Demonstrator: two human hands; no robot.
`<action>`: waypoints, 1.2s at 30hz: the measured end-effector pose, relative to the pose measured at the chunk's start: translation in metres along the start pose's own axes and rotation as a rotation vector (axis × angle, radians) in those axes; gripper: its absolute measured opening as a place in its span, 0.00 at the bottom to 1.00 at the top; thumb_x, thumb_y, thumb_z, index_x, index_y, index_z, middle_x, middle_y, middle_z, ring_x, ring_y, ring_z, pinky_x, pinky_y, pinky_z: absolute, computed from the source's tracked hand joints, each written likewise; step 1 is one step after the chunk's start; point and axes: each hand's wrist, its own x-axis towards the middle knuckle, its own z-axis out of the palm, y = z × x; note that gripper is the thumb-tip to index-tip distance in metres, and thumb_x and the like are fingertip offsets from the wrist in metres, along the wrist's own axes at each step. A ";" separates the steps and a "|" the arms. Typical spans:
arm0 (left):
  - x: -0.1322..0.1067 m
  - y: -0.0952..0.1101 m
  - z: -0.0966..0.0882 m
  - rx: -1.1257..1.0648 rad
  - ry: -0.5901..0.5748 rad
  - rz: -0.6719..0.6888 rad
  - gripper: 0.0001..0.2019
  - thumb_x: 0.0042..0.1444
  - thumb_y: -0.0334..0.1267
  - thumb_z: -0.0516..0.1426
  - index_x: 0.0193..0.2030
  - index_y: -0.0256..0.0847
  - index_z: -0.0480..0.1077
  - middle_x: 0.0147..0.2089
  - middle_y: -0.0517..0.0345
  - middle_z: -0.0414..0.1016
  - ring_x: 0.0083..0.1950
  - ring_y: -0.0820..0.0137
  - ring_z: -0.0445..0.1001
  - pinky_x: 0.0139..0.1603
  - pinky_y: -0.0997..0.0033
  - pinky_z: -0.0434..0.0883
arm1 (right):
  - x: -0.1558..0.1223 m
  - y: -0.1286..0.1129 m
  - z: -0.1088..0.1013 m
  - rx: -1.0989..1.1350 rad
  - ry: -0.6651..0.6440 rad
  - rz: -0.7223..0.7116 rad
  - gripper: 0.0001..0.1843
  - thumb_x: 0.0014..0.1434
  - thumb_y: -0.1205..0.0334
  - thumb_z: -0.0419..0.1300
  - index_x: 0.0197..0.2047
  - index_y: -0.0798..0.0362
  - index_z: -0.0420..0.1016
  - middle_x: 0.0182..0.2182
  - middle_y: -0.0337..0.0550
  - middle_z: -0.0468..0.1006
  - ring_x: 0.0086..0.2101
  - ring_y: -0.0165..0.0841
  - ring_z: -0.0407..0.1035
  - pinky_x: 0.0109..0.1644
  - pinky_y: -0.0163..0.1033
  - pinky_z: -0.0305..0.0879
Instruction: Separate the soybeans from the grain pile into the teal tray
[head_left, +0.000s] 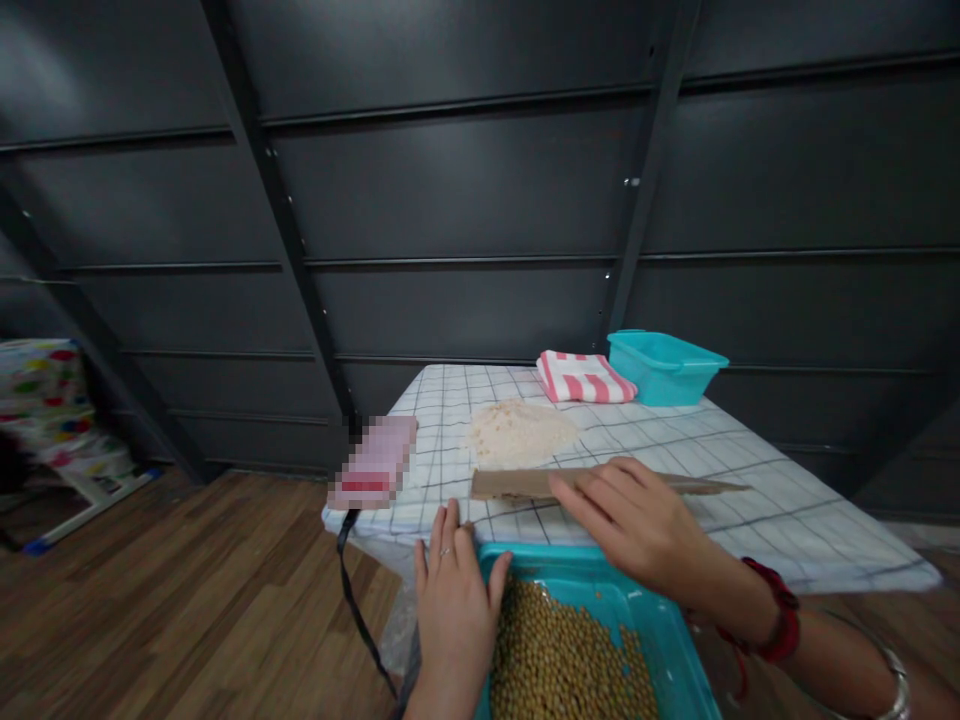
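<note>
My right hand (636, 515) grips a long brown strip of cardboard (517, 484) on edge over the checked cloth. Behind the strip lies a loose pile of pale, flour-like powder (517, 432). At the table's front edge, a turquoise tub (675, 650) holds many small round tan beans (562, 655). My left hand (455, 595) lies at the tub's left rim, fingers stretched toward the table edge and thumb over the rim. A small brown bit shows by its fingertips; I cannot tell what it is.
A folded pink-and-white striped towel (581, 377) and another turquoise tub (664, 368) stand at the table's back right. On the left edge lies a blurred-out pink flat object (379, 460) with a black strap (352, 590) hanging down. A dark panelled wall (465, 190) rises behind.
</note>
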 end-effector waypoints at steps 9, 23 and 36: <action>0.000 0.000 -0.001 0.006 0.012 0.013 0.18 0.57 0.48 0.44 0.41 0.35 0.63 0.52 0.38 0.68 0.54 0.54 0.66 0.45 0.48 0.68 | -0.009 0.038 0.037 -0.051 0.046 0.034 0.16 0.54 0.79 0.45 0.41 0.61 0.70 0.25 0.45 0.70 0.29 0.32 0.58 0.31 0.38 0.55; -0.002 -0.001 0.002 -0.047 -0.002 -0.030 0.17 0.56 0.49 0.45 0.41 0.37 0.63 0.53 0.39 0.68 0.56 0.54 0.64 0.46 0.47 0.67 | -0.011 0.077 0.028 -0.024 0.155 0.122 0.23 0.49 0.80 0.45 0.44 0.56 0.69 0.28 0.45 0.71 0.32 0.34 0.62 0.34 0.40 0.59; 0.003 0.001 -0.005 0.016 0.034 0.029 0.17 0.57 0.48 0.44 0.41 0.36 0.62 0.50 0.39 0.70 0.52 0.54 0.67 0.42 0.50 0.70 | 0.028 0.111 0.100 -0.057 -0.070 0.274 0.20 0.48 0.79 0.47 0.43 0.60 0.70 0.29 0.48 0.71 0.31 0.35 0.59 0.32 0.40 0.51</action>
